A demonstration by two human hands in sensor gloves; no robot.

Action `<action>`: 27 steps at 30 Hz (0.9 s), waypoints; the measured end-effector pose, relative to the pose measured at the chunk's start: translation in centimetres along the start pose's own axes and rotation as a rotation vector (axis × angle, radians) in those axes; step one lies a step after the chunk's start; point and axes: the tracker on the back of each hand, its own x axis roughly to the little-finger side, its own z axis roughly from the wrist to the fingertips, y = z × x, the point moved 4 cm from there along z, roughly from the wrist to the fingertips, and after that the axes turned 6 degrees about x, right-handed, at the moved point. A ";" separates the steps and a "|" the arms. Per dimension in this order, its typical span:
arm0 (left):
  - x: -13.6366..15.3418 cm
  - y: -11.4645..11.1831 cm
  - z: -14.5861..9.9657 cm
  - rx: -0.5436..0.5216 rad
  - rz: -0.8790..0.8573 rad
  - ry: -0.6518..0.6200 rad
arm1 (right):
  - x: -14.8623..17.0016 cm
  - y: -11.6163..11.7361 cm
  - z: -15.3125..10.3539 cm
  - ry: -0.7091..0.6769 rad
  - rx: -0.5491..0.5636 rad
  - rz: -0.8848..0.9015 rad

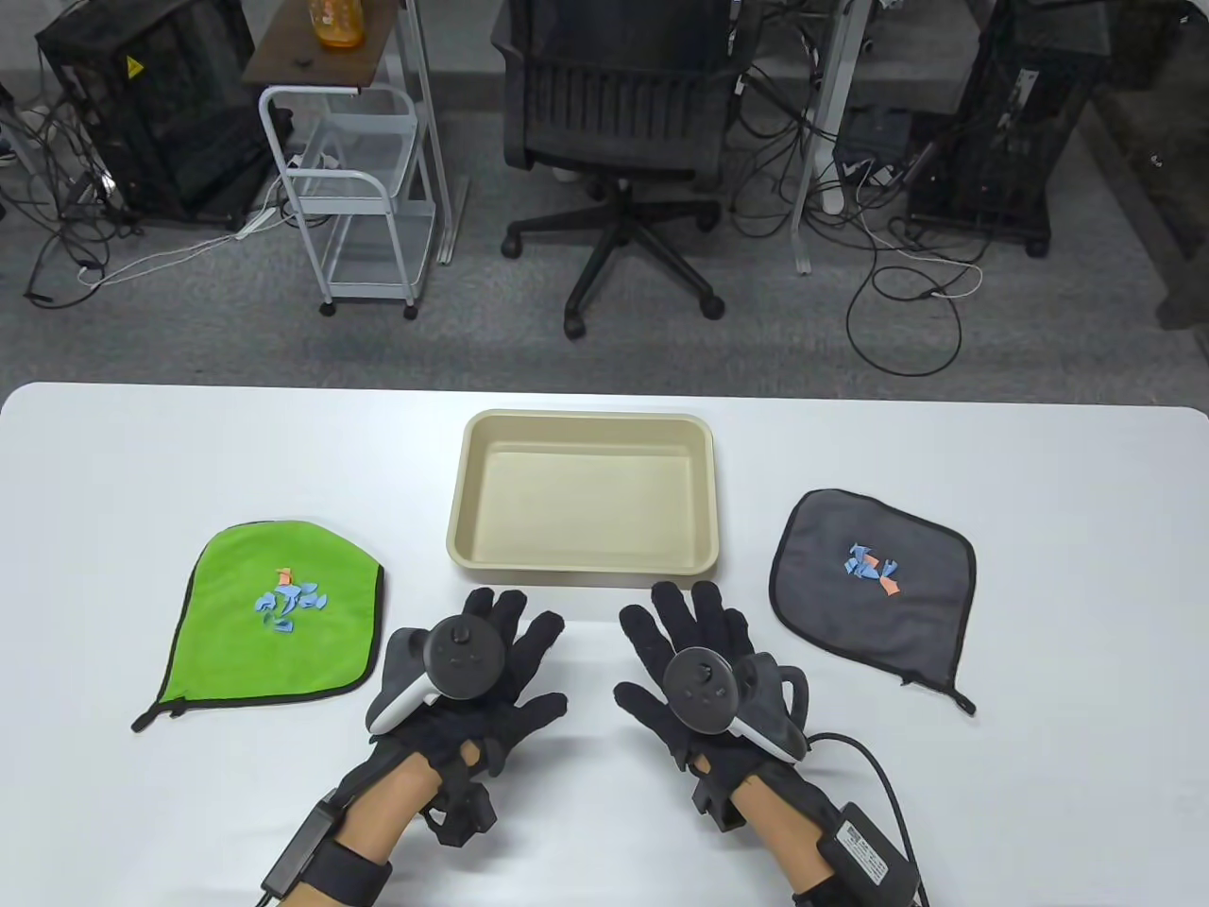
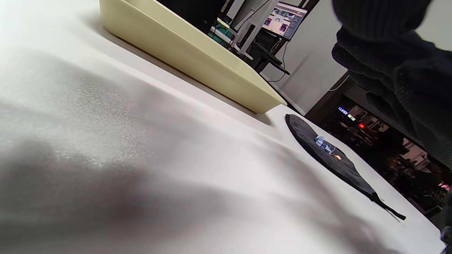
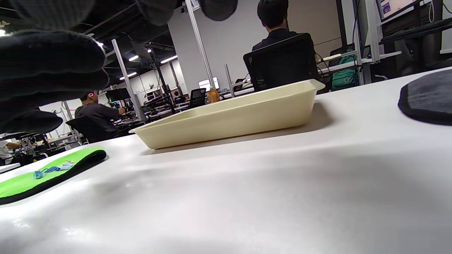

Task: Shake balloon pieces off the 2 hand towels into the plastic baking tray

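Observation:
A beige plastic baking tray (image 1: 491,557) stands empty at the table's middle. Left of it lies a green hand towel (image 1: 236,652) with blue and orange balloon pieces (image 1: 288,605) on it. Right of the tray lies a grey hand towel (image 1: 907,624) carrying its own balloon pieces (image 1: 871,567). My left hand (image 1: 501,642) and right hand (image 1: 689,628) rest flat on the table in front of the tray, fingers spread, holding nothing. The left wrist view shows the tray (image 2: 197,53) and the grey towel (image 2: 317,151). The right wrist view shows the tray (image 3: 229,120) and the green towel (image 3: 21,183).
Beyond the table's far edge stand an office chair (image 1: 614,113), a white cart (image 1: 349,189) and cables on the floor. In the right wrist view people sit at desks in the background (image 3: 275,21).

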 end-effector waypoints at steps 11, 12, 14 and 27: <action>3.5 6.4 -2.0 -0.084 -0.049 0.076 | 0.3 -0.2 0.0 0.003 -0.003 -0.002; 4.2 7.3 -2.3 -0.100 -0.071 0.086 | 0.3 -0.2 0.0 0.003 -0.005 -0.003; 5.9 9.5 -2.8 -0.137 -0.139 0.114 | 0.3 -0.1 0.0 0.003 -0.009 -0.004; 18.2 15.2 -1.8 -0.182 -0.239 0.413 | 0.0 0.1 -0.2 -0.010 -0.024 -0.024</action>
